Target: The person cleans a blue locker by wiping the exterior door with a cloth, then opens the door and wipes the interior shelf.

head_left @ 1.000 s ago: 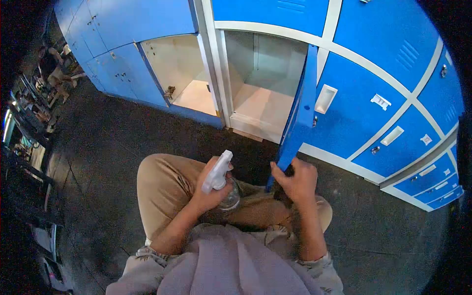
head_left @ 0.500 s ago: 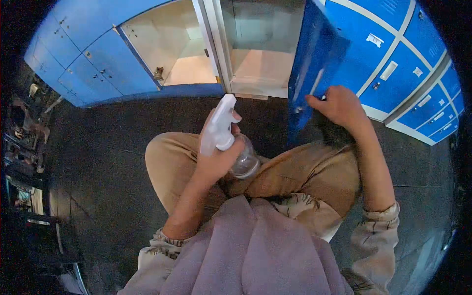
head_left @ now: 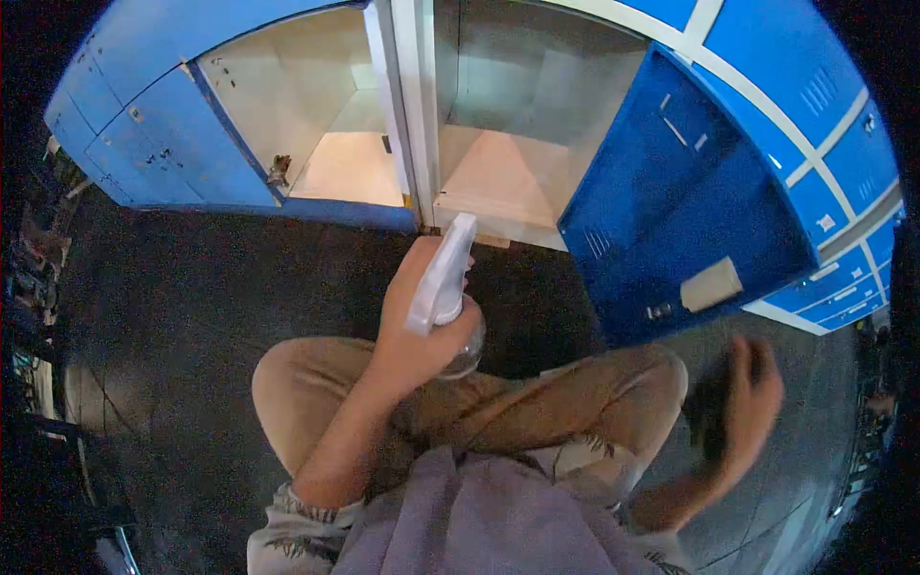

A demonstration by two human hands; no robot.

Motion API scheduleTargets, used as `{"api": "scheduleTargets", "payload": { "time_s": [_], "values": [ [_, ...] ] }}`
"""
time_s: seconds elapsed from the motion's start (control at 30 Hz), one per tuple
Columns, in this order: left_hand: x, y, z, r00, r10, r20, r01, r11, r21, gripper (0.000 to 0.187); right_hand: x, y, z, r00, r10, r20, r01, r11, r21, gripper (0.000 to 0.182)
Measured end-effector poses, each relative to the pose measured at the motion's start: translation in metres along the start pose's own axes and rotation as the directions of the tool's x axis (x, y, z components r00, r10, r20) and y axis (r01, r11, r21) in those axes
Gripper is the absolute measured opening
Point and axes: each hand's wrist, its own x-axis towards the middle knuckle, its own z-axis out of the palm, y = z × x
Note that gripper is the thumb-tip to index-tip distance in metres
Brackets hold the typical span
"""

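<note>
My left hand (head_left: pixel 407 311) is wrapped around the neck of a clear spray bottle (head_left: pixel 468 353) with a white trigger head (head_left: pixel 446 273). It holds the bottle above my crossed legs, with the nozzle pointing toward the lockers. My right hand (head_left: pixel 755 402) is off to the right beside my knee, blurred by motion, its fingers looking apart and nothing visible in them. Close by hangs the blue locker door (head_left: pixel 695 201), swung wide open, with a pale label patch (head_left: pixel 711 285) and a small latch (head_left: pixel 660 311) on its inner face.
The open locker compartment (head_left: pixel 508 172) lies straight ahead. Left of it is another open compartment (head_left: pixel 350 158) with a pale floor. Closed blue lockers (head_left: pixel 158 144) stand at the left, and more are at the right. Dark flooring (head_left: pixel 192 287) surrounds my legs.
The locker door has swung outward to the right, showing its inner face. My right hand has left the door and moved down and right. The spray bottle stays in my left hand.
</note>
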Motion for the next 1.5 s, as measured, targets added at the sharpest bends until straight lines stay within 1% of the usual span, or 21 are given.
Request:
{"api": "scheduleTargets", "payload": {
  "time_s": [0.03, 0.07, 0.13, 0.2, 0.27, 0.37, 0.4, 0.5, 0.6, 0.8, 0.9, 1.0, 1.03, 1.1, 1.23, 1.3, 1.37, 1.4, 1.43, 1.47, 1.5],
  "values": [
    [0.006, -0.003, 0.001, 1.000, -0.025, 0.006, 0.025, 1.000, -0.002, 0.039, -0.012, -0.005, -0.011, 0.958, 0.282, -0.051, -0.253, 0.915, 0.315, 0.038],
    [0.012, -0.013, 0.003, 1.000, 0.000, 0.006, 0.000, 1.000, 0.017, 0.039, -0.022, -0.006, -0.010, 0.914, 0.398, -0.083, -0.306, 0.808, 0.504, 0.038],
    [0.022, -0.034, 0.009, 0.999, 0.047, 0.016, -0.047, 0.997, 0.059, 0.041, -0.035, -0.004, 0.000, 0.904, 0.425, -0.053, -0.260, 0.642, 0.721, 0.038],
    [0.030, -0.053, 0.015, 0.999, 0.026, 0.043, -0.030, 0.994, 0.103, 0.042, -0.046, 0.002, 0.028, 0.910, 0.394, 0.128, -0.324, 0.485, 0.812, 0.038],
    [0.031, -0.078, 0.022, 0.998, 0.054, 0.029, -0.057, 0.994, 0.095, 0.044, -0.062, 0.003, 0.084, 0.850, 0.384, 0.360, -0.498, 0.368, 0.785, 0.038],
    [0.023, -0.118, 0.029, 0.967, -0.245, -0.071, 0.244, 0.970, -0.021, 0.045, -0.074, 0.009, 0.163, 0.742, 0.362, 0.564, -0.663, 0.274, 0.697, 0.039],
    [0.019, -0.129, 0.028, 0.969, -0.228, -0.096, 0.236, 0.968, 0.088, 0.045, -0.076, 0.012, 0.181, 0.720, 0.357, 0.595, -0.689, 0.267, 0.674, 0.039],
    [0.014, -0.157, 0.020, 0.994, -0.097, -0.056, 0.108, 0.960, 0.257, 0.042, -0.077, 0.019, 0.194, 0.693, 0.377, 0.615, -0.718, 0.278, 0.639, 0.039],
    [0.026, -0.153, 0.019, 0.994, -0.098, -0.047, 0.108, 0.925, 0.363, 0.040, -0.075, 0.023, 0.202, 0.678, 0.397, 0.619, -0.732, 0.283, 0.620, 0.039],
    [0.031, -0.159, 0.031, 0.980, -0.188, -0.069, 0.200, 0.927, 0.317, 0.040, -0.072, 0.026, 0.209, 0.681, 0.402, 0.612, -0.728, 0.289, 0.622, 0.040],
    [0.024, -0.169, 0.032, 0.984, -0.174, -0.037, 0.176, 0.923, 0.343, 0.039, -0.073, 0.024, 0.210, 0.688, 0.397, 0.608, -0.722, 0.290, 0.628, 0.041],
    [0.027, -0.166, 0.034, 0.971, -0.232, -0.049, 0.236, 0.920, 0.314, 0.038, -0.073, 0.015, 0.218, 0.710, 0.381, 0.592, -0.700, 0.294, 0.651, 0.041],
    [0.026, -0.164, 0.034, 0.979, -0.202, -0.043, 0.202, 0.898, 0.390, 0.043, -0.072, 0.011, 0.219, 0.721, 0.369, 0.586, -0.689, 0.293, 0.663, 0.041],
    [0.027, -0.163, 0.034, 0.991, -0.130, -0.028, 0.125, 0.838, 0.531, 0.053, -0.067, -0.003, 0.223, 0.759, 0.340, 0.556, -0.647, 0.293, 0.704, 0.041],
    [0.018, -0.187, 0.034, 0.989, -0.047, -0.137, 0.105, 0.884, 0.455, 0.048, -0.039, -0.046, 0.239, 0.882, 0.253, 0.398, -0.460, 0.273, 0.845, 0.042],
    [0.016, -0.198, 0.033, 0.984, -0.058, -0.170, 0.118, 0.921, 0.371, 0.046, -0.014, -0.074, 0.257, 0.950, 0.190, 0.247, -0.288, 0.236, 0.928, 0.042],
    [0.017, -0.192, 0.039, 0.988, 0.029, -0.149, 0.037, 0.905, 0.423, 0.042, 0.013, -0.097, 0.287, 0.994, 0.098, 0.038, -0.056, 0.191, 0.980, 0.043],
    [0.017, -0.191, 0.043, 0.988, 0.068, -0.139, 0.001, 0.893, 0.449, 0.040, 0.024, -0.102, 0.309, 0.997, 0.009, -0.075, 0.072, 0.204, 0.976, 0.043],
    [0.017, -0.191, 0.043, 0.989, 0.078, -0.128, -0.010, 0.888, 0.460, 0.042, 0.035, -0.100, 0.334, 0.976, -0.112, -0.186, 0.212, 0.302, 0.929, 0.043],
    [0.017, -0.191, 0.044, 0.990, 0.082, -0.115, -0.019, 0.882, 0.471, 0.043, 0.045, -0.086, 0.359, 0.867, -0.416, -0.275, 0.497, 0.760, 0.418, 0.042],
    [0.016, -0.192, 0.045, 0.991, 0.084, -0.101, -0.026, 0.877, 0.480, 0.044, 0.049, -0.079, 0.385, 0.821, -0.561, -0.108, 0.571, 0.813, 0.116, 0.041]
  ]
}}
